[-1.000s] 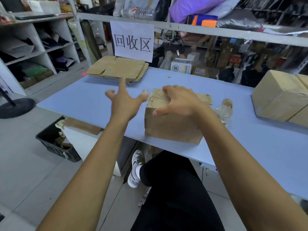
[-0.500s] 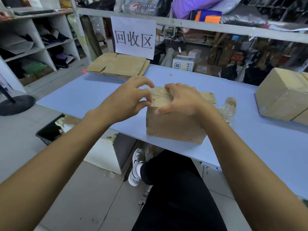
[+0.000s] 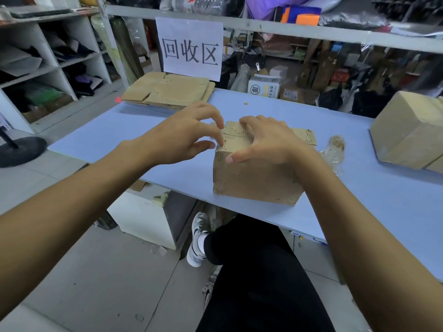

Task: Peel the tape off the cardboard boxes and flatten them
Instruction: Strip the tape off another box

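- The small cardboard box [image 3: 256, 178] sat at the near edge of the blue table [image 3: 374, 212], standing upright, its top scuffed down to bare corrugation — judging by that, tape was mostly gone but flattening was not yet done.
- The right hand [image 3: 268, 142] lay across the top, fingers curled over it and thumb pressing the front face, clamping the box down.
- The left hand [image 3: 182, 135] picked at the top left edge, fingertips pinched there; whether it held tape, I couldn't tell.
- Crumpled clear tape [image 3: 335, 152] lay just beside the box.
- Behind, a stack of flattened boxes [image 3: 167, 92]: done.
- Right, a larger box [image 3: 407, 133] stood unflattened.
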`<state>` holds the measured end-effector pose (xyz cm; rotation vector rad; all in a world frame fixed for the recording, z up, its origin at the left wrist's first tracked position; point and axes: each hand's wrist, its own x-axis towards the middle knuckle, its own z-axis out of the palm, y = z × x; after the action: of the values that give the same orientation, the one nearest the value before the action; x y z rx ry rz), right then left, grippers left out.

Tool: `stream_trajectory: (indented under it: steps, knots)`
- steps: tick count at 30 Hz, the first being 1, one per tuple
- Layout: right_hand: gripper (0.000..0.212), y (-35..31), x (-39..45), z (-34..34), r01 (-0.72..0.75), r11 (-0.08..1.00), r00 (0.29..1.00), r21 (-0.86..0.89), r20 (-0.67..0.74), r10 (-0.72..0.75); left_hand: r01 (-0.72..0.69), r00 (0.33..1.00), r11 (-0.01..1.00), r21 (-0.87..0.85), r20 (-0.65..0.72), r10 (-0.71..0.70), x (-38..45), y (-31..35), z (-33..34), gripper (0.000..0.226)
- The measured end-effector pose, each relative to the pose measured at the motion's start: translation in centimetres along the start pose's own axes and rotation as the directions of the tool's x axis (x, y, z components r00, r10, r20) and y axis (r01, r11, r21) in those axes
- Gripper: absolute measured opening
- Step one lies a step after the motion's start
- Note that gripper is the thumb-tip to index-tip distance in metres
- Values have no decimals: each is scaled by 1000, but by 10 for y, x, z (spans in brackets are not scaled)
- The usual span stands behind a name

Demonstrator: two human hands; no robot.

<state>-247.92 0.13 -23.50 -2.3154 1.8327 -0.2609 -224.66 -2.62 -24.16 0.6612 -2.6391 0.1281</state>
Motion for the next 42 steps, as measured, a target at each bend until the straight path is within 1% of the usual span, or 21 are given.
stream_trajectory:
  steps: [1, 3, 5, 7, 9, 10, 12, 13, 18, 20, 22, 24, 26, 27, 29, 30, 31, 34, 39, 40, 42]
  knots:
    - [101, 0, 0, 0, 1, 1000, 1000, -2, 0, -1, -24, 1000, 1000, 4, -10, 24, 2, -2, 1, 4]
    - [101, 1, 1, 0, 1, 1000, 1000, -3, 2, -1, -55, 998, 998, 20, -17, 56, 9, -4, 2, 8]
    - [99, 1, 1, 1, -2, 1000, 1000, 7, 0, 2, -62, 998, 998, -3, 34, 62, 15, -5, 0, 9]
    - [98, -1, 0, 2, -3, 1000, 1000, 17, 2, 3, 32, 984, 994, -100, 178, -14, 22, -2, -8, 15]
    - [98, -2, 0, 2, -5, 1000, 1000, 22, 8, 5, 169, 932, 963, -208, 351, -88, 29, -2, -15, 22]
    - [99, -2, 0, 1, -5, 1000, 1000, 28, 13, 5, 234, 904, 939, -252, 412, -115, 32, -2, -16, 23]
    - [101, -2, 1, 1, -7, 998, 1000, 54, 8, 7, 313, 870, 891, -330, 476, -130, 33, -4, -14, 19]
    - [102, -2, 2, 0, -10, 998, 1000, 69, 5, 9, 325, 871, 874, -362, 475, -127, 31, -6, -12, 20]
    - [114, 0, 3, 0, -10, 991, 1000, 131, 18, 7, 332, 919, 759, -560, 374, -126, 13, -8, 1, 16]
    - [119, 5, 2, -2, -8, 986, 999, 165, 45, 1, 338, 932, 678, -653, 333, -144, 3, -8, 9, 17]
    - [121, 11, -1, -6, 3, 980, 997, 197, 72, -17, 354, 935, 577, -736, 286, -209, -13, -8, 11, 8]
    - [119, 12, -5, -7, 38, 981, 993, 189, 99, -58, 374, 917, 492, -786, 233, -325, -30, -13, 9, 5]
    - [115, 11, -6, -4, 73, 986, 990, 149, 110, -90, 397, 879, 475, -785, 176, -442, -41, -15, 9, 8]
    - [115, 9, -6, -3, 80, 987, 990, 138, 108, -96, 396, 868, 450, -800, 167, -468, -44, -13, 9, 10]
    - [114, 6, -5, -3, 96, 989, 989, 114, 100, -107, 379, 854, 339, -861, 184, -487, -43, -5, 8, 18]
    - [113, 6, -6, -4, 104, 990, 989, 94, 100, -113, 379, 837, 306, -873, 182, -517, -39, 0, 8, 21]
    - [112, 5, -7, -4, 110, 991, 988, 70, 101, -117, 392, 801, 310, -866, 156, -578, -33, 5, 7, 23]
    - [108, 4, -11, -4, 132, 991, 986, 25, 99, -134, 442, 652, 368, -818, 11, -758, -6, 16, 9, 21]
    - [100, 3, -12, -6, 124, 991, 987, 45, 97, -128, 558, 426, 417, -717, -184, -886, 29, -5, 21, 27]
    - [96, 3, -12, -6, 125, 991, 987, 40, 97, -128, 564, 405, 436, -702, -225, -886, 35, -11, 21, 27]
    - [90, 4, -11, -7, 123, 991, 989, 46, 78, -126, 550, 416, 488, -678, -285, -863, 47, -15, 21, 21]
